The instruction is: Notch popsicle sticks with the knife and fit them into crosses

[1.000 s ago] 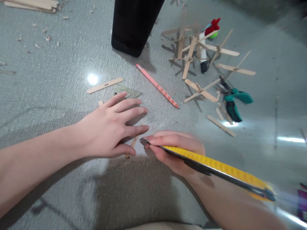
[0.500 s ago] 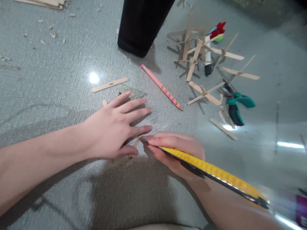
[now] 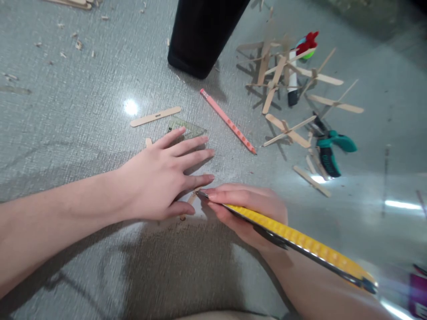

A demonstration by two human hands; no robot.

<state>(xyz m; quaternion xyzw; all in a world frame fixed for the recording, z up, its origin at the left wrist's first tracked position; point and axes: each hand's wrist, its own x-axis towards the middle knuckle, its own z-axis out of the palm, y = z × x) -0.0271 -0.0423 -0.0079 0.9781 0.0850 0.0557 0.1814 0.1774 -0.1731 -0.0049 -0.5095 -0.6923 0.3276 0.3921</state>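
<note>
My right hand [image 3: 247,206] grips a yellow utility knife [image 3: 296,238] near its front end. The blade tip touches a small wooden stick [image 3: 192,199] on the table. My left hand [image 3: 167,178] lies with fingers spread; its thumb and index finger rest at that stick, partly hiding it. Under the other fingertips is a clear set square [image 3: 187,126], partly covered. Just beyond lies a craft stick [image 3: 155,116] with a small slot in its middle. A pink pencil [image 3: 230,122] lies past my fingertips.
A black container [image 3: 203,40] stands at the back. Crossed craft sticks [image 3: 287,130], a white marker [image 3: 292,82] and teal-handled pliers [image 3: 330,151] lie to the right. Wood shavings [image 3: 78,44] and more sticks [image 3: 71,3] are at the far left. A purple object [image 3: 418,293] sits at lower right.
The whole view has shifted slightly, so things appear a little further right. Both hands and the knife keep nearly the same pose against the stick.
</note>
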